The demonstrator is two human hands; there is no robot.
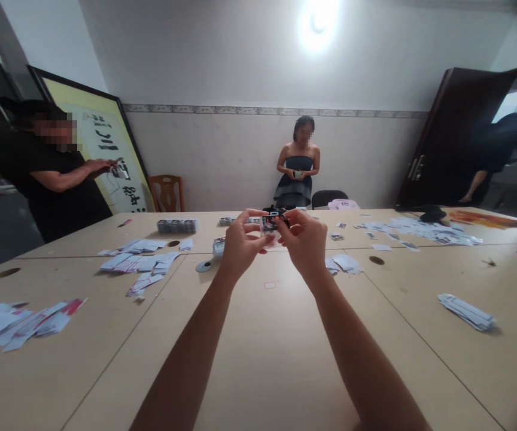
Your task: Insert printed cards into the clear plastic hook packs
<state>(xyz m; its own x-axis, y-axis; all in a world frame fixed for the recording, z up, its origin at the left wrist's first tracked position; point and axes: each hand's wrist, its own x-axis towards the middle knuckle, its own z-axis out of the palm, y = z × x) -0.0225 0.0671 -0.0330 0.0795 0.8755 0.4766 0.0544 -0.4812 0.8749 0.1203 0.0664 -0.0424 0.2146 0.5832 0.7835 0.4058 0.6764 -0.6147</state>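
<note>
Both my hands are raised above the middle of the table, holding a small packet (268, 223) that looks clear, with a dark, printed face. My left hand (246, 239) pinches its left side between thumb and fingers. On its right side, the fingers of my right hand (303, 236) are closed against it. Just what the packet contains is too small to make out. Left of my left wrist, a pale bundle (218, 246) and a grey disc-shaped roll (204, 266) lie on the table. Some white papers (347, 264) are partly behind my right wrist.
The wide table (267, 359) carries paper piles (139, 263) at left, more slips (413, 228) at right, a folded bundle (466, 312) and a row of stacked packs (178, 226). Co-workers stand at left (61, 173) and across the table (298, 167); another person (487, 155) is by the door.
</note>
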